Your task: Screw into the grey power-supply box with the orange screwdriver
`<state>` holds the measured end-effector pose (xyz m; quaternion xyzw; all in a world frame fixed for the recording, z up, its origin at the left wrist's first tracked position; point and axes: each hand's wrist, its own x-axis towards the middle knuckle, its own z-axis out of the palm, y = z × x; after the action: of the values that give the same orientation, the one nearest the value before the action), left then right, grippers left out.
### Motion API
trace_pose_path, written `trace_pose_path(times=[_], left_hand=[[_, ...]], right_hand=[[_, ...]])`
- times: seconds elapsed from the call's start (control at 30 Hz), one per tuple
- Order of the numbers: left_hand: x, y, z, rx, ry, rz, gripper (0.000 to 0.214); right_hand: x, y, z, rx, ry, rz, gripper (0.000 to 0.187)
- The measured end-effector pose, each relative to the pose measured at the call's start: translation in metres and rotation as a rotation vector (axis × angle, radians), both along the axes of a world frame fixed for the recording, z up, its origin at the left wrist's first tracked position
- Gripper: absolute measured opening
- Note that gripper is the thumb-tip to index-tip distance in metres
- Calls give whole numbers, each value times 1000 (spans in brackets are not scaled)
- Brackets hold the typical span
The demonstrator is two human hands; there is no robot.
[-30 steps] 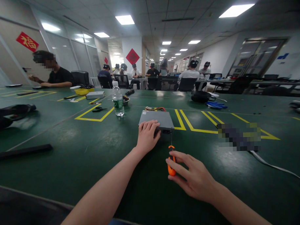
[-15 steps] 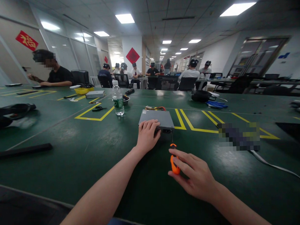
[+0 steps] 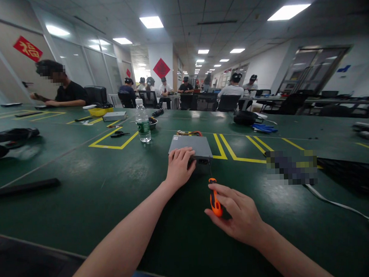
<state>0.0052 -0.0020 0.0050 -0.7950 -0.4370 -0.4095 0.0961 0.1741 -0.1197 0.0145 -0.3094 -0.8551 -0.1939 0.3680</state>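
Note:
A flat grey metal box lies on the green table, with coloured wires at its far side. My left hand rests on the box's near left corner, fingers curled over its edge. My right hand pinches the handle of an orange screwdriver, whose thin shaft points at the box's near face.
A water bottle and a small bowl stand beyond the box. Yellow tape lines mark the table. A dark strip lies at left, a white cable at right. Several people sit at tables behind.
My right hand has turned the screwdriver slightly and shifted a little right. The left hand stays on the box. A dark object has come into view at the right.

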Motion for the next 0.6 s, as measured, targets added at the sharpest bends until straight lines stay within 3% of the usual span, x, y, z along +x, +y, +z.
trace_pose_path(times=[0.1, 0.27, 0.6], left_hand=[[0, 0, 0, -3, 1, 0, 23], [0, 0, -1, 2, -5, -2, 23], [0, 0, 0, -3, -7, -2, 24]], right_hand=[[1, -1, -1, -32, 20, -17, 23], [0, -5, 2, -72, -144, -36, 32], [3, 1, 2, 99, -21, -24, 24]])
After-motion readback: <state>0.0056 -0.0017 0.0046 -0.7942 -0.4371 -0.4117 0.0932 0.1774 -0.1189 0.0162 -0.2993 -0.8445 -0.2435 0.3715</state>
